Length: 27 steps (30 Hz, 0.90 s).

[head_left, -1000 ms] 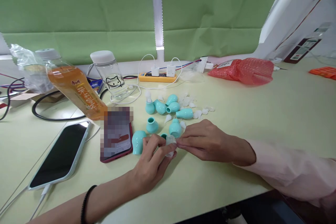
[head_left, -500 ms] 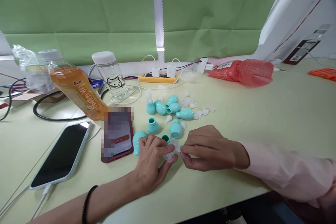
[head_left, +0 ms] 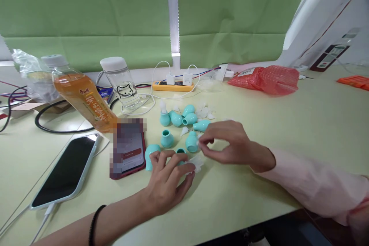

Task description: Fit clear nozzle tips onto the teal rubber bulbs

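Observation:
Between the thumb and fingers of my left hand (head_left: 170,180) is a translucent white piece (head_left: 197,162), its tip pointing right. My right hand (head_left: 226,142) is up and to the right of it, thumb and index finger pinched together; whatever they hold is too small to make out. Several glossy turquoise vase-shaped pieces lie beyond my hands. One upright vase (head_left: 167,138) shows its open mouth, and another (head_left: 191,142) is beside my right fingertips. A turquoise vase (head_left: 165,118) at the back has a white piece in its top. Small translucent white pieces (head_left: 204,111) are scattered behind.
A phone in a red case (head_left: 129,150) and a charging phone (head_left: 66,171) lie at the left. Behind them stand an orange drink bottle (head_left: 83,98) and a clear bottle (head_left: 122,86). A yellow power strip (head_left: 173,86) and red bubble wrap (head_left: 268,80) are at the back.
My right hand has moved up and away from my left hand, over the scattered pieces. The translucent piece in my left hand is now tilted and more exposed.

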Tool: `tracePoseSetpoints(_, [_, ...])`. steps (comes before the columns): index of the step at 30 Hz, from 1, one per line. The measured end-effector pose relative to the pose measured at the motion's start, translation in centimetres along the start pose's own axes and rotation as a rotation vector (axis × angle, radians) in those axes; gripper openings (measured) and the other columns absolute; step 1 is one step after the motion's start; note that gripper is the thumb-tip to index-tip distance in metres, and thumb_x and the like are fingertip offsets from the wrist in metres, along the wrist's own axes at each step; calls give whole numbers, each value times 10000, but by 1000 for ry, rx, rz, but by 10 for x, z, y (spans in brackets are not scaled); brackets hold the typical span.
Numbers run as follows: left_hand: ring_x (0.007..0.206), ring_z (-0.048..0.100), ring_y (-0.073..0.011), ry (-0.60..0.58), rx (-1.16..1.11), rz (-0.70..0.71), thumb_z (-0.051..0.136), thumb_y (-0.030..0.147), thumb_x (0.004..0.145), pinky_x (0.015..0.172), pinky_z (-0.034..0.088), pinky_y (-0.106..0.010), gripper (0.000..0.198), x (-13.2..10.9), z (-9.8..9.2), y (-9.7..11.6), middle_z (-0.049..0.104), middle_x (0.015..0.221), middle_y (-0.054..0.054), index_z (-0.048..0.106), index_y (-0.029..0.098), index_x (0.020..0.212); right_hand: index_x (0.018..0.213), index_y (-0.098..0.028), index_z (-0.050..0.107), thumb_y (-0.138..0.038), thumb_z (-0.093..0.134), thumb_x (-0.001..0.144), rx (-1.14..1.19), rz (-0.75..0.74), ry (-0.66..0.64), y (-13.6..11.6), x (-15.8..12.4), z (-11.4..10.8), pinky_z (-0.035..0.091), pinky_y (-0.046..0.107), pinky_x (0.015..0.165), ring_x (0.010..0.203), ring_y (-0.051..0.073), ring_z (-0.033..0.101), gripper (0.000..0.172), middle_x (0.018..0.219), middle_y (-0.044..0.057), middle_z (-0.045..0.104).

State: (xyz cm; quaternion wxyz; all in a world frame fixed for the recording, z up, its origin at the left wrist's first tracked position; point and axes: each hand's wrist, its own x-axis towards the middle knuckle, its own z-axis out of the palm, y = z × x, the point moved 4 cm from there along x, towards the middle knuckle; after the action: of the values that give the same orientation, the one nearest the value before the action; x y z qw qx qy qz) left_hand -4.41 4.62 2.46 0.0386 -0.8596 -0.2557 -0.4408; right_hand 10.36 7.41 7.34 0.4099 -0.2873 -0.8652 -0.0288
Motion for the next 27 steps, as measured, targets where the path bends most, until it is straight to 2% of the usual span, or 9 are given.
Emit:
tracePoseSetpoints(4, [765,419,-186,-76,152,164,535,45,711,653,216,-363,142,-4,4,7,620,908,-31,533,155,801,570,-149,584,-160,530,628,24,295,-195,51,4,7,382,173,451,422,57,453,80,480,-23,549])
tracePoseSetpoints(6, [770,416,-185,-123,181,235,491,32,735,643,210,-361,156,-6,6,8,612,947,-40,552,146,822,572,-143,598,-172,527,617,-26,417,-240,72,3,8,372,178,449,424,63,452,89,478,-17,549])
tracePoseSetpoints(10, [786,404,-206,-244,245,221,389,15,760,626,221,-361,241,-8,13,5,566,988,-81,560,143,872,586,-149,614,-198,520,609,-181,543,-266,99,-3,11,357,193,468,456,82,467,108,490,-11,553])
tracePoseSetpoints(14, [802,404,-226,-313,301,132,407,36,745,637,253,-359,272,-11,18,-1,510,976,-94,545,181,928,608,-169,617,-225,513,619,-252,585,-280,113,-9,15,348,200,474,480,93,478,119,513,-13,566])
tracePoseSetpoints(21, [812,435,-219,-415,257,171,325,-4,765,620,257,-351,335,-8,20,1,508,981,-104,505,147,1003,675,-188,624,-248,501,657,-272,580,-293,124,-12,15,376,232,507,552,124,519,138,641,6,614])
tracePoseSetpoints(25, [830,446,-224,-385,164,254,289,23,806,627,278,-361,291,-5,18,4,549,922,-118,510,107,975,811,-167,603,-303,529,675,-227,467,-193,115,-7,13,422,273,620,660,146,537,206,788,43,600])
tracePoseSetpoints(27, [832,453,-217,-367,127,285,286,39,820,631,291,-357,272,-5,18,5,564,897,-116,513,98,958,882,-164,584,-327,530,687,-207,402,-192,111,-6,14,422,305,695,765,174,535,260,852,60,580])
